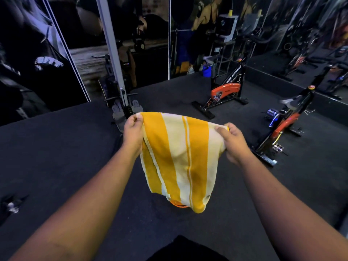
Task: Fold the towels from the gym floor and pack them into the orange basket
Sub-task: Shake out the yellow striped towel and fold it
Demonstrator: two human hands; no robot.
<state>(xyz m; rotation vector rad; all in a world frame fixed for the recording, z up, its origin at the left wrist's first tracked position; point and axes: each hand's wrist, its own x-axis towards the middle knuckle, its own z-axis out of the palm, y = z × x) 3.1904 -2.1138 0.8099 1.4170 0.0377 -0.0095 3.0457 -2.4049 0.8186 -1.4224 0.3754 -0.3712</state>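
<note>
Both hands hold a yellow-and-cream striped towel (180, 157) up in the air over the dark gym floor (56, 157); the left hand (132, 131) pinches its upper left corner, the right hand (234, 141) pinches the upper right corner, and the cloth hangs doubled between them; just below its lower edge a sliver of the orange basket (178, 204) shows, mostly hidden by the towel; 2 orange exercise bikes (225, 91) stand to the right, a rowing machine (122, 108) ahead
</note>
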